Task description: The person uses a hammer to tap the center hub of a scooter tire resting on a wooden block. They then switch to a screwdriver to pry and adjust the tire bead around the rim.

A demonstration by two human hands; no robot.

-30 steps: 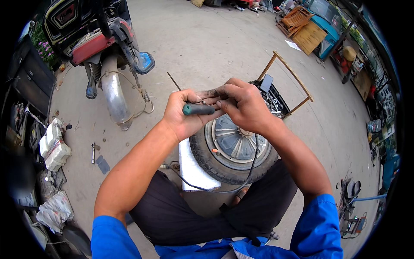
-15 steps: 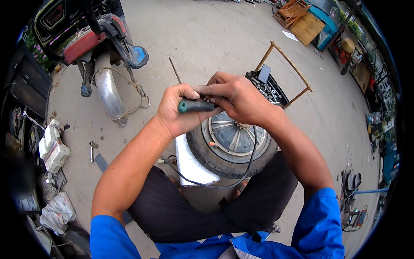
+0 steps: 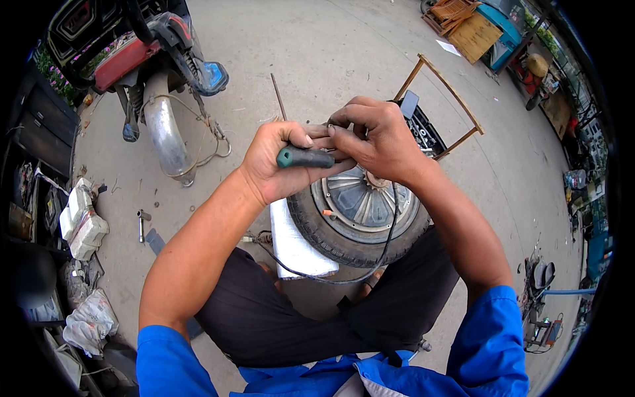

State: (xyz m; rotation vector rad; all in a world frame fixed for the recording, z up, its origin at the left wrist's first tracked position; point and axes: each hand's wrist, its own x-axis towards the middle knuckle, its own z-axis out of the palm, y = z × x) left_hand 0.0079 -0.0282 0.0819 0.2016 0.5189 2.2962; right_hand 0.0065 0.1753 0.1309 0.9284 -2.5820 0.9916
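My left hand (image 3: 268, 155) is closed round a black-and-green tool handle (image 3: 304, 157); a thin rod (image 3: 278, 96) sticks up beyond that hand, possibly the same tool. My right hand (image 3: 370, 135) has its fingers curled against the fingertips of my left, pinching at something too small or hidden to name. Below both hands lies a wheel with a metal hub motor (image 3: 357, 205) and black tyre (image 3: 344, 255), with a black cable (image 3: 385, 245) running over it. A white padded slab (image 3: 296, 251) is under the wheel, between my knees.
Behind the wheel stand a wooden frame (image 3: 450, 92) and an open socket box (image 3: 423, 139) with a phone (image 3: 409, 104). A scooter (image 3: 159, 119) stands front-left. A socket wrench (image 3: 141, 228) and foam blocks (image 3: 83, 218) lie left. Tools (image 3: 542, 291) are at right; furniture (image 3: 469, 36) is far back.
Both my hands have risen a little in the view, still together with the handle in the left. My right fingers have shifted and curled differently at the left fingertips.
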